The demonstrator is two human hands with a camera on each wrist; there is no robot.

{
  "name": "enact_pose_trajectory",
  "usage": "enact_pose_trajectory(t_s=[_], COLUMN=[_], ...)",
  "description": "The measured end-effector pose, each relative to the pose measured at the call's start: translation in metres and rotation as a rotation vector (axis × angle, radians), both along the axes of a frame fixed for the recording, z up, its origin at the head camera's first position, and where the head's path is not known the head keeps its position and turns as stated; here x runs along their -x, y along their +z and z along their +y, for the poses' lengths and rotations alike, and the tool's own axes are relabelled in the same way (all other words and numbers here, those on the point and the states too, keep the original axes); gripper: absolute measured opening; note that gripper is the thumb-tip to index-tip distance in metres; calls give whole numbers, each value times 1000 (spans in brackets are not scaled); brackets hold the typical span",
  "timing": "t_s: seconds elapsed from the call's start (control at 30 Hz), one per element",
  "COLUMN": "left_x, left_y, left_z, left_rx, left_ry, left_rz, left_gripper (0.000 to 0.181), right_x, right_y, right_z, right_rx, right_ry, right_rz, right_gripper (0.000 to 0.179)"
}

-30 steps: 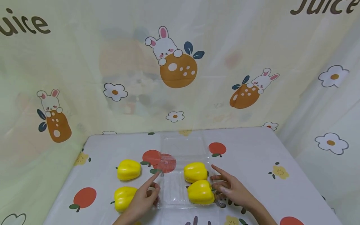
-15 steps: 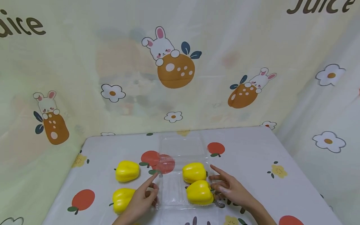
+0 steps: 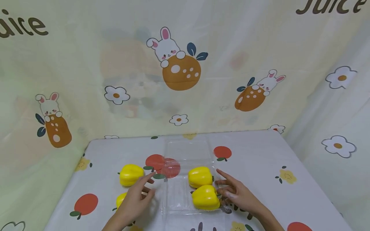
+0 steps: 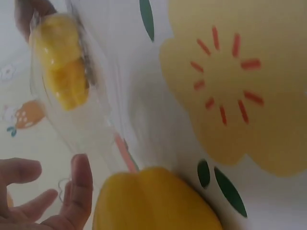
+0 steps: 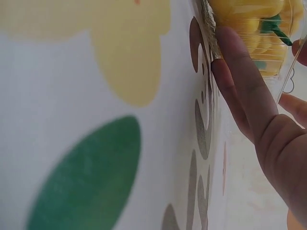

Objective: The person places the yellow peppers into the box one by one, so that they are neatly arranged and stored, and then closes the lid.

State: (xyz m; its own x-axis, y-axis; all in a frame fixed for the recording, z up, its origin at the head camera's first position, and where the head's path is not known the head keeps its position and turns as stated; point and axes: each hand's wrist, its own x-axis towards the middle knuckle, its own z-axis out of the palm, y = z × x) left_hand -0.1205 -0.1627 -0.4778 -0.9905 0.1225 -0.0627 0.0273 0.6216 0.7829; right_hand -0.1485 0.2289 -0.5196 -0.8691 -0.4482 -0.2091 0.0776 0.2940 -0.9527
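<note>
A clear plastic clamshell box lies with its lid folded back. Two yellow bell peppers, a far one and a near one, sit in its right half. My right hand stays at the box's right side, its fingers touching the clear wall. Left of the box, my left hand hovers with loosely bent fingers and holds nothing. Close to it are two more yellow bell peppers, one farther back and one nearer, partly hidden by the hand. A pepper fills the bottom of the left wrist view.
A white tablecloth printed with fruit and flowers covers the table. Behind and beside it hangs a patterned curtain with rabbits and oranges. The box's left half shows only bare clear plastic.
My left hand has left the box's left edge and shifted left toward the loose peppers, covering more of the nearer one. The right hand stays in place.
</note>
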Motion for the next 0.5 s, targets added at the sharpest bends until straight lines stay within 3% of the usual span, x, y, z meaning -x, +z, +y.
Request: enact_pose_trajectory(t_s=[0.23, 0.5], left_x=[2, 0], left_y=[8, 21], left_z=[-23, -61], left_rx=[-5, 80], left_ry=[26, 105], left_rz=[39, -31], left_gripper=[51, 41], right_x=[0, -1], right_y=[3, 2], right_z=[-1, 0], right_rx=[-36, -27], right_ry=[8, 9], right_rz=[49, 41], right_gripper=[75, 76])
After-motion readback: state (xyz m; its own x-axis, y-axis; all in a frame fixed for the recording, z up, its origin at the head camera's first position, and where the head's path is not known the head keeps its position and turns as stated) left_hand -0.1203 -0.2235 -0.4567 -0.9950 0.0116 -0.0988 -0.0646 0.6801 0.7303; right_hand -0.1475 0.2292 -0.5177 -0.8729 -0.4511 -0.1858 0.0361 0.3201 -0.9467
